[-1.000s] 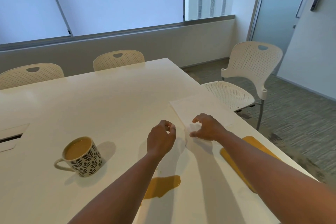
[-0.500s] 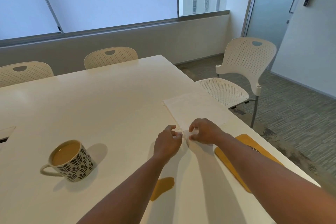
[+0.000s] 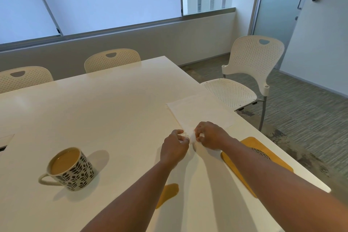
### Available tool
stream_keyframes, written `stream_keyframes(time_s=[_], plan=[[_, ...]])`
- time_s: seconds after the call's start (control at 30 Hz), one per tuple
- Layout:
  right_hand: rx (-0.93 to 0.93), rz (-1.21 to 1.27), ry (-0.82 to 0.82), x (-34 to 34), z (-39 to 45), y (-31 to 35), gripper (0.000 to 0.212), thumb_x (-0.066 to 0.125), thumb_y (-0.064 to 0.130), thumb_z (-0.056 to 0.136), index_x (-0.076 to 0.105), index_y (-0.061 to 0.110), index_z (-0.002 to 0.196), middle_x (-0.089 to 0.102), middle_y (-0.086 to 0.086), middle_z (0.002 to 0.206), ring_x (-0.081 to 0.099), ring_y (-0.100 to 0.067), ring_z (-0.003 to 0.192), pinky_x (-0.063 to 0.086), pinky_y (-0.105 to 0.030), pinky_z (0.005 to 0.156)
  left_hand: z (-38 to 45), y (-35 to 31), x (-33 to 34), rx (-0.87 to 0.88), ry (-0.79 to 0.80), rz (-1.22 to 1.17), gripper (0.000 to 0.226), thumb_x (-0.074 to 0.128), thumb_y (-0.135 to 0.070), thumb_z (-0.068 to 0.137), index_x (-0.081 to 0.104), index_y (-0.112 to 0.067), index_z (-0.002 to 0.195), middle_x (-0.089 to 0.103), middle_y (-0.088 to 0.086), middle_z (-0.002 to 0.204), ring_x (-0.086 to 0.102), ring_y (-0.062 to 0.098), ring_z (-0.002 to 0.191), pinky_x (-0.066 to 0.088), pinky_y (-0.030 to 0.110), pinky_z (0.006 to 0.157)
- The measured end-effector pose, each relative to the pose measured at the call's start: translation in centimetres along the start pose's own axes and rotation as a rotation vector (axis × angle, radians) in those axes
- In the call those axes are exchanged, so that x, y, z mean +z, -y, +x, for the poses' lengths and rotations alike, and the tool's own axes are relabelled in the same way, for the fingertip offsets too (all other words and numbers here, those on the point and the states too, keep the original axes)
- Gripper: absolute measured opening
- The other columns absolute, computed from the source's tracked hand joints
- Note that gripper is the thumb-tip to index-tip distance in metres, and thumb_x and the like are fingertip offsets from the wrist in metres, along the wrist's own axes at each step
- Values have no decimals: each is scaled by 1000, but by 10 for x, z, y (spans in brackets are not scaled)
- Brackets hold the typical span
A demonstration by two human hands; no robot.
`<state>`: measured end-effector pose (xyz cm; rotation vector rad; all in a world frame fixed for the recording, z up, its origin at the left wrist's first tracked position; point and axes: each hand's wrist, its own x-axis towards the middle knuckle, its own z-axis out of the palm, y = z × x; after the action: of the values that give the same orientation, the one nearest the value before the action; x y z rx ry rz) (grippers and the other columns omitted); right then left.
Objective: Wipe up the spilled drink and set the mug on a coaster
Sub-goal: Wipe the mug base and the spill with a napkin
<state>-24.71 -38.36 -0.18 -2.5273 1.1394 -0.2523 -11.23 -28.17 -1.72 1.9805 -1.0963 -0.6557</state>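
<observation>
Head view, from the left: a patterned mug (image 3: 70, 168), full of milky drink, stands on the white bench (image 3: 105, 111), handle pointing left. Right of it and nearer the front edge lies the brown spill (image 3: 170, 192), partly hidden under the left forearm. The left hand (image 3: 174, 147) has curled fingers pinching the near corner of a white paper towel (image 3: 199, 114) lying flat on the bench; the right hand (image 3: 211, 135), just beside it, pinches the same corner. Further right, a yellow coaster (image 3: 252, 143) rests near the bench edge, partly under the right forearm. A white chair (image 3: 250, 73) stands beyond.
</observation>
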Motion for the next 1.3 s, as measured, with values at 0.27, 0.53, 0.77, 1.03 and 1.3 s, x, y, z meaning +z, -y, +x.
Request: stream_keyframes(time_s=[0.27, 0.53, 0.77, 1.03, 1.3], plan=[[27, 99, -68, -5, 1, 1, 10, 54, 15, 88, 63, 14, 92, 63, -1, 101, 58, -19, 88, 50, -29, 75, 0, -4, 1, -3, 5, 5, 42, 63, -31, 91, 56, -26, 132, 67, -13, 108, 67, 13, 96, 56, 37, 89], [114, 391, -333, -38, 9, 7, 13, 48, 21, 94, 47, 8, 92, 54, -3, 80, 51, -19, 72, 43, -33, 65, 7, -11, -2, 17, -33, -80, 54, 70, -36, 87, 50, -27, 136, 60, -7, 125, 63, 12, 100, 55, 36, 90], [170, 802, -602, -85, 22, 43, 11, 37, 18, 99, 38, 9, 93, 39, 0, 72, 39, -8, 63, 35, -19, 54, 21, -33, -14, 63, -1, -261, 87, 77, -62, 75, 39, -26, 144, 49, -7, 139, 51, 15, 124, 47, 37, 102], [243, 892, -512, -69, 33, 50, 10, 38, 19, 100, 40, 10, 104, 50, -2, 84, 53, -12, 76, 44, -18, 60, 31, -46, -27, -32, 28, -301, 98, 88, -49, 66, 35, -24, 144, 53, 0, 135, 59, 24, 116, 55, 45, 96], [257, 810, -415, -65, 31, 39, 18, 45, 23, 99, 50, 11, 110, 57, 0, 91, 57, -17, 87, 50, -32, 79, 35, -41, -31, -227, -23, -422, 25, 64, -8, 87, 65, -13, 112, 71, 7, 108, 68, 24, 94, 59, 37, 85]])
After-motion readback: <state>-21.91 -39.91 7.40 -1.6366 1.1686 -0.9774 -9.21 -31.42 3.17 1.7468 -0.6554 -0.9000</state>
